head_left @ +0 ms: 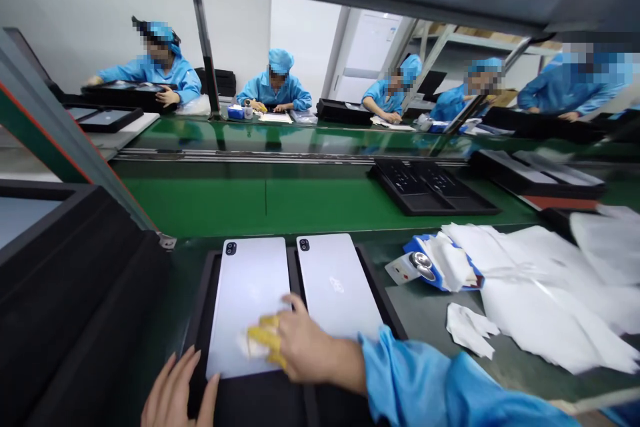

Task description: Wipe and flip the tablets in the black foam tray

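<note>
Two silver tablets lie back side up in a black foam tray: a left tablet [253, 287] and a right tablet [337, 280] with a pale logo. My right hand [303, 347], with yellow covers on some fingers, presses a small white cloth [253, 345] against the lower part of the left tablet. Motion blurs the cloth and fingertips. At the lower left, my left hand [180, 393] has its fingers spread by the near corner of that tablet and the tray [200, 307]; whether it touches them I cannot tell.
Stacked black trays [85, 293] rise on my left. A blue box of white cloths [453, 263], a round-topped dispenser [420, 263], a crumpled cloth [470, 329] and white sheets [540, 287] lie right. Beyond, the green belt [210, 197] carries a black tray [433, 187]; several co-workers sit across.
</note>
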Demonstrator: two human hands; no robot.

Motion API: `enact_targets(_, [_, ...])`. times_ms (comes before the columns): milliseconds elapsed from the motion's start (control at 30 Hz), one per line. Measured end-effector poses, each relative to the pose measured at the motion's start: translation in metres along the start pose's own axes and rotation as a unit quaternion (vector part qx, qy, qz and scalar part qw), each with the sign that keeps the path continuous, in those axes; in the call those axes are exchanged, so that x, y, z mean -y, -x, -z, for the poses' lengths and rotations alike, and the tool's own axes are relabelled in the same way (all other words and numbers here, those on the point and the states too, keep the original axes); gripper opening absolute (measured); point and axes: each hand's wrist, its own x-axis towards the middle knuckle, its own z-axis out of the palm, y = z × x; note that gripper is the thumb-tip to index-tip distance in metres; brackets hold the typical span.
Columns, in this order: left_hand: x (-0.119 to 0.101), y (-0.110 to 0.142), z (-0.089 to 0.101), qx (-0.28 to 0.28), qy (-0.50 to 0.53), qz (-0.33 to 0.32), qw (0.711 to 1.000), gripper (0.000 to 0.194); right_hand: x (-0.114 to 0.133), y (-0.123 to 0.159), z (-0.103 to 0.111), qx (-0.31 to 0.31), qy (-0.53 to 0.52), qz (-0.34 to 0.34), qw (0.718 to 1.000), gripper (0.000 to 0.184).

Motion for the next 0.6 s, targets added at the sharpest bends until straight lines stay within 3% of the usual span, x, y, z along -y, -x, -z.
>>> enact_targets(100, [0.002,-0.002,0.003,-0.009,0.001,-0.017,1.000,0.039,-0.035,-0.047,0.029,-0.041,0.038,-0.121,0.991,0.053])
enact_targets(167, [-0.003,-0.004,0.008,-0.017,0.013,-0.006,1.000,0.037,-0.040,-0.058,0.031,-0.073,0.049,-0.169,0.982,0.054])
enact_targets(233, [-0.010,-0.008,0.013,-0.033,0.029,0.002,0.999,0.034,-0.021,-0.044,0.015,-0.076,0.042,-0.145,0.986,0.057])
enact_targets(367, [-0.020,-0.013,0.020,-0.072,0.057,-0.010,0.996,0.029,0.041,0.017,-0.034,-0.059,-0.005,-0.017,0.998,0.060])
enact_targets(433, [-0.021,-0.013,0.021,-0.076,0.058,-0.014,0.995,0.027,0.054,0.031,-0.042,-0.047,-0.026,0.020,0.998,0.059])
enact_targets(500, [-0.019,-0.013,0.021,-0.070,0.059,-0.012,0.996,0.026,0.046,0.018,-0.030,-0.045,-0.029,-0.003,0.999,0.057])
enact_targets(600, [-0.017,-0.013,0.021,-0.056,0.059,-0.008,0.997,0.026,0.009,-0.036,0.011,-0.074,0.010,-0.130,0.989,0.055])
